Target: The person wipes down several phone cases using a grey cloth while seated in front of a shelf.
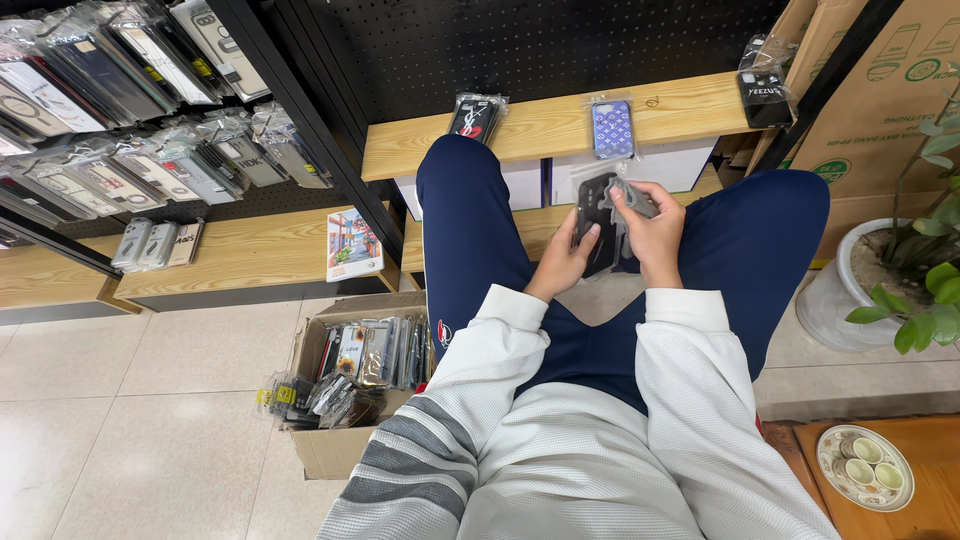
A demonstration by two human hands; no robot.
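I sit with my knees apart before a low wooden shelf (560, 125). My left hand (562, 262) holds a dark phone case (594, 212) in a clear plastic sleeve from below. My right hand (652, 232) grips the top of that sleeve, pinching its grey flap (637, 196). Both hands are between my knees, just in front of the shelf edge. A black and red packaged case (476, 117), a blue patterned case (612, 128) and a black one (764, 92) lie on the shelf.
An open cardboard box (352, 390) packed with several bagged phone cases stands on the tiled floor to my left. Racks of hanging cases (140, 110) fill the left. A potted plant (900, 270) and large cartons (880, 90) are on the right, a tea tray (864, 468) at bottom right.
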